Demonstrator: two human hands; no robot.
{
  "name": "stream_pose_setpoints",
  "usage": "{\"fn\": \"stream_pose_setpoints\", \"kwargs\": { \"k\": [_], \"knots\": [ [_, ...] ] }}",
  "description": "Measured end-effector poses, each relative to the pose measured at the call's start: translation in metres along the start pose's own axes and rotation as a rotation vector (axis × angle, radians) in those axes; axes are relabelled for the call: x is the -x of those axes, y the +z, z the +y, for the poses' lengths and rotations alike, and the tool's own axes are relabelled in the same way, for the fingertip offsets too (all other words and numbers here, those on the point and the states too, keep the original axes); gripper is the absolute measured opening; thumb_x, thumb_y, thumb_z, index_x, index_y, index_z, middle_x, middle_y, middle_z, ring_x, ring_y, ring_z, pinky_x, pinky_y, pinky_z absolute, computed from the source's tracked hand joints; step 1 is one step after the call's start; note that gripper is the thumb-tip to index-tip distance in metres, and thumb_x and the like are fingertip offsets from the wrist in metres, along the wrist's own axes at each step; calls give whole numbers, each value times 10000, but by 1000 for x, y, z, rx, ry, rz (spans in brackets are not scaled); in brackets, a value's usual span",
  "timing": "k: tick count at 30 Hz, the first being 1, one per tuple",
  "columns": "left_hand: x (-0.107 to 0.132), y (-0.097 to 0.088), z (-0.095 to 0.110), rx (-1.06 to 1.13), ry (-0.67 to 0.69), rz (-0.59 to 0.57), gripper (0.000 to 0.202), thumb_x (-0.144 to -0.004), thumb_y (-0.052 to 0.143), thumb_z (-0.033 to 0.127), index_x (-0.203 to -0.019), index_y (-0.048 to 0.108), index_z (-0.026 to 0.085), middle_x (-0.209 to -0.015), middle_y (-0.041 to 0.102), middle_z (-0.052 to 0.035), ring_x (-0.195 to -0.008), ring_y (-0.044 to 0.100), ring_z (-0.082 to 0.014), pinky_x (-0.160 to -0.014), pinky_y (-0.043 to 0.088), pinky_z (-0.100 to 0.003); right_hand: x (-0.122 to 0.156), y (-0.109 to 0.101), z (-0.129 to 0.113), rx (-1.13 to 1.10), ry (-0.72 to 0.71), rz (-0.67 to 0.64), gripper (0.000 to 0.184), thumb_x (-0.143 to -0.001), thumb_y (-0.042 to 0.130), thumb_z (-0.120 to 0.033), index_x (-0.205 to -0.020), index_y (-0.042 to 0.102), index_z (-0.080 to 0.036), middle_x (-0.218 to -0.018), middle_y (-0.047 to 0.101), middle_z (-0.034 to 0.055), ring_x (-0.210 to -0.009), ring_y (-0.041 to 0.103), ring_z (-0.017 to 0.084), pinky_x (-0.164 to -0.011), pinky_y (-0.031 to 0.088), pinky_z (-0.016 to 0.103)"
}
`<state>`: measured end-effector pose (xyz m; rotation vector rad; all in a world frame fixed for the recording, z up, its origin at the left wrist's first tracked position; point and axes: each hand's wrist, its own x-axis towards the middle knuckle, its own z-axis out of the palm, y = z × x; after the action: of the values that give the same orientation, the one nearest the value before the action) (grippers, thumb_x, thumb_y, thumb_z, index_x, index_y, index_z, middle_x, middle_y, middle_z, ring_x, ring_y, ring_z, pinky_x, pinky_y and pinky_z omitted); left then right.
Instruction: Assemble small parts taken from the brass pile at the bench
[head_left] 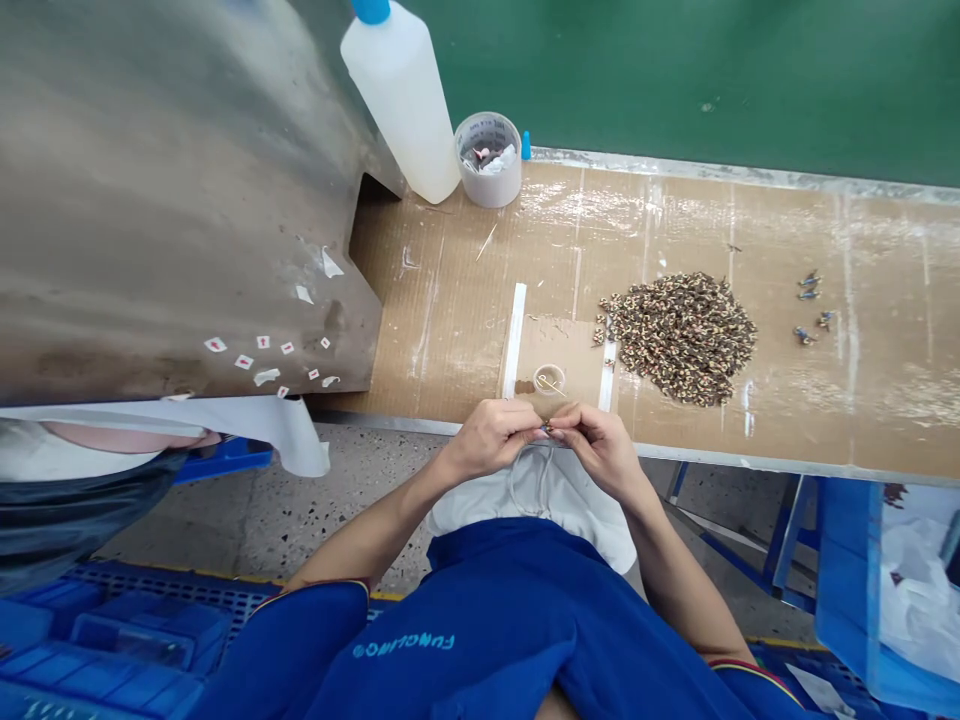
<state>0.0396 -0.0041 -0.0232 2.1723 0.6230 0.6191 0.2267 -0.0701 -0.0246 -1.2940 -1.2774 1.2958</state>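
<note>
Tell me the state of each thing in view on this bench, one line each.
left hand, pinching a small item
right hand, pinching the same item
white plastic bottle, upright, blue cap on
round tub, holding white scraps
heap of small beaded pieces, loosely piled on cardboard
small clear dish, holding thin pins

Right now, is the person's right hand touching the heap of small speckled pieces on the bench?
Apart. The head view shows the right hand below the heap of small speckled pieces, with bare cardboard plainly between them.
</note>
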Motion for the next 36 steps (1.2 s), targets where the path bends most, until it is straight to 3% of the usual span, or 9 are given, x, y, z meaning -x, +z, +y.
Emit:
{"fn": "stream_pose_setpoints", "kwargs": {
  "k": [8,15,23,30,36],
  "knots": [
    [-1,-1,3,1,6,-4,412,-1016,443,236,-617,508,159,-573,535,5,-540,479,-112,-532,342,-236,1,0,-3,90,-41,-46,171,-944,587,-248,-779,606,-210,-768,723,32,-675,681,153,-621,525,253],
    [1,-4,2,26,-18,-61,415,-1022,445,254,-630,541,154,-588,550,1,-550,486,-110,-551,354,-228,1,-1,-3,58,23,-99,200,-953,595,-313,-785,623,-208,-751,748,29,-668,703,157,-628,544,260],
    [-2,-9,6,65,-112,-65,354,-1026,470,320,-761,621,140,-659,581,-12,-590,518,-107,-571,381,-205,-1,1,1,-95,84,-45,231,-925,626,-424,-847,654,-208,-752,727,33,-679,692,172,-618,553,290],
    [-2,-8,8,40,-122,-62,353,-1023,467,295,-747,624,142,-633,573,-8,-574,508,-105,-563,374,-207,0,1,-3,12,-29,-11,148,-932,583,-281,-811,628,-209,-754,717,29,-669,661,154,-601,487,256],
    [-3,-5,10,5,-80,-68,374,-1006,465,235,-657,571,150,-583,535,4,-536,467,-102,-537,339,-220,-2,-3,-4,36,-6,-108,167,-921,543,-207,-762,594,-217,-697,707,5,-626,664,147,-592,486,237]
  ]
}}
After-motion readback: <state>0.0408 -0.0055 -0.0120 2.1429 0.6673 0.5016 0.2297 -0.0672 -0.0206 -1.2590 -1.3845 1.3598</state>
